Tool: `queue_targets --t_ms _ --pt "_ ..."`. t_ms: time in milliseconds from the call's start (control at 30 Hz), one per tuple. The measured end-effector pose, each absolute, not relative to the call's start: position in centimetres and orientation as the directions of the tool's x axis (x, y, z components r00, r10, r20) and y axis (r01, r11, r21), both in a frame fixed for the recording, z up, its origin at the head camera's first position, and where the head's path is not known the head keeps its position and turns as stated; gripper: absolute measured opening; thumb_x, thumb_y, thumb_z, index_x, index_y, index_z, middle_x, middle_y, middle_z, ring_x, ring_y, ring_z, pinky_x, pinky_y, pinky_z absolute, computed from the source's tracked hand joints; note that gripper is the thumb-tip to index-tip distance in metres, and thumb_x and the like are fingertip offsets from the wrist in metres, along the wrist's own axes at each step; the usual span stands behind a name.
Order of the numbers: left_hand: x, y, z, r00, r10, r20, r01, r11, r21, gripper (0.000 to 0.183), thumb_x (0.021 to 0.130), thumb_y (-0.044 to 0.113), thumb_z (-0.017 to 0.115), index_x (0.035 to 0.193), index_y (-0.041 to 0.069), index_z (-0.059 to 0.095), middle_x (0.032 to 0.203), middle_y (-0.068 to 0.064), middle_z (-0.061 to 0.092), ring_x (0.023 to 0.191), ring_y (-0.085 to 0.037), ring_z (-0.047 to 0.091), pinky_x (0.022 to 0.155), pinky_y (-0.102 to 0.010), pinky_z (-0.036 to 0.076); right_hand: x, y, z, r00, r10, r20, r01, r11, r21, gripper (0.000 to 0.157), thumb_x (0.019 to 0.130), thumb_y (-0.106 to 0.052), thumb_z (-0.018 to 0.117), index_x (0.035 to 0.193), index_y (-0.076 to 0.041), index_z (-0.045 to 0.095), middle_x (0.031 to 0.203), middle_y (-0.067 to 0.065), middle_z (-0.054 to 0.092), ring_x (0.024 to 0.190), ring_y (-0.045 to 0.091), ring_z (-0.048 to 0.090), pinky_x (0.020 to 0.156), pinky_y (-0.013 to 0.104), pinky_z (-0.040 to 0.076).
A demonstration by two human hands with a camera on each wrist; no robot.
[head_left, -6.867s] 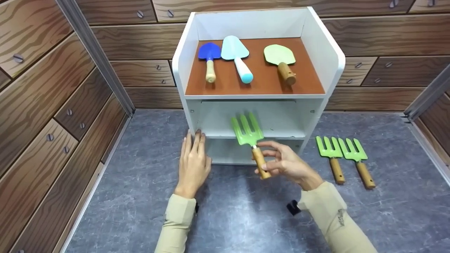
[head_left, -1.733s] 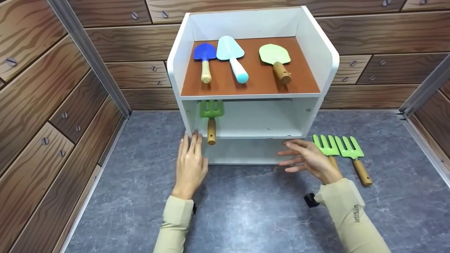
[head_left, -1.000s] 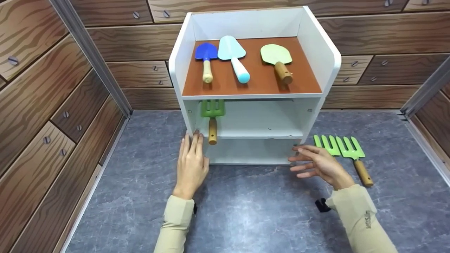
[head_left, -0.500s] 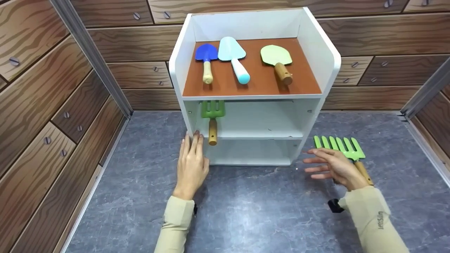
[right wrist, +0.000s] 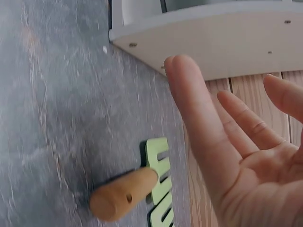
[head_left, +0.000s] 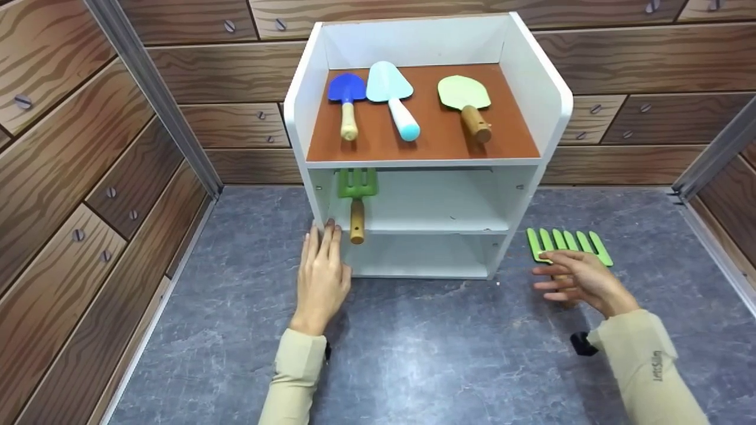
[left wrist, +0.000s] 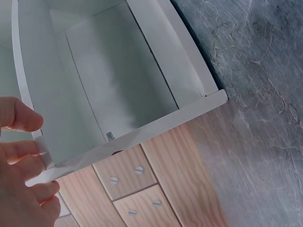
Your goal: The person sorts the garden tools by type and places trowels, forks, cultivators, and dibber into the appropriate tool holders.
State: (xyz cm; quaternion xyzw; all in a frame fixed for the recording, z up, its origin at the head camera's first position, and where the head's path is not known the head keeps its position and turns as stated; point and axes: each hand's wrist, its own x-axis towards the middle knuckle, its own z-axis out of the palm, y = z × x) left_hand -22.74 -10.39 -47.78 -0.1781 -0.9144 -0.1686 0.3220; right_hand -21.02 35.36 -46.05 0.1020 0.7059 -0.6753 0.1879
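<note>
My left hand (head_left: 322, 277) rests with nearly straight fingers against the left front edge of a white shelf unit (head_left: 425, 163); the left wrist view shows its fingertips (left wrist: 28, 118) on that edge. Over two green hand forks lying on the floor, my right hand (head_left: 585, 280) hovers with spread fingers and nothing in them. It hides most of the handles of the left fork (head_left: 538, 248) and right fork (head_left: 599, 251). One wooden fork handle (right wrist: 123, 194) appears below the hand in the right wrist view. Another green hand fork (head_left: 357, 221) lies at the middle shelf's left, handle outward.
On the brown top shelf (head_left: 425, 147) lie a blue trowel (head_left: 347, 88), a light blue trowel (head_left: 390, 82) and a pale green trowel (head_left: 465, 92). Wood-patterned walls (head_left: 644, 59) border the grey floor (head_left: 425, 354) at the back and sides.
The right hand earlier held a hand fork before the shelf; that fork now lies on the middle shelf. The right hand has since moved right, over the floor forks. The left hand stays put.
</note>
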Motion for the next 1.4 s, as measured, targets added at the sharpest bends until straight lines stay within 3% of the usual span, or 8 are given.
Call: queue_targets --t_ms 167,400,600,1400 --pt "-22.8 -10.4 -47.8 -0.728 0.223 0.648 0.435 0.881 0.185 0.061 0.079 -0.001 0.071 0.137 -0.011 0.054 0.144 -0.026 0.053 0.135 -0.052 0.043 0.117 -0.054 0.028 -21.1 36.4 -46.1 -0.902 -0.09 -0.422 0.416 0.073 -0.906 0.048 0.105 -0.031 0.054 0.14 0.001 0.046 0.103 0.005 0.075 0.089 0.026 0.075 0.077 0.041 0.061" --pt "-22.8 -10.4 -47.7 -0.727 0.222 0.65 0.44 0.877 0.192 0.061 0.079 -0.001 0.07 0.137 -0.012 0.054 0.144 -0.026 0.053 0.135 -0.052 0.043 0.116 -0.055 0.029 -21.2 37.8 -45.7 -0.9 -0.073 -0.431 0.418 0.14 -0.897 0.069 0.106 -0.033 0.052 0.151 0.012 0.028 0.106 0.006 0.074 0.088 0.025 0.075 0.077 0.042 0.061" --pt "-22.8 -10.4 -47.6 -0.727 0.228 0.648 0.447 0.873 0.195 0.062 0.079 -0.001 0.071 0.137 -0.012 0.054 0.144 -0.027 0.052 0.135 -0.052 0.042 0.116 -0.055 0.028 -21.3 38.5 -45.8 -0.887 -0.051 -0.459 0.445 0.172 -0.879 0.072 0.107 -0.031 0.049 0.154 0.014 0.018 0.104 0.002 0.074 0.085 0.024 0.075 0.077 0.041 0.061" --pt "-22.8 -10.4 -47.8 -0.726 0.225 0.65 0.444 0.875 0.192 0.061 0.079 -0.001 0.07 0.138 -0.011 0.054 0.145 -0.026 0.052 0.136 -0.052 0.042 0.117 -0.055 0.027 -21.9 41.3 -45.9 -0.853 0.026 -0.522 0.518 0.178 -0.837 0.073 0.107 -0.03 0.047 0.155 0.012 0.013 0.096 -0.002 0.073 0.084 0.022 0.075 0.077 0.041 0.061"
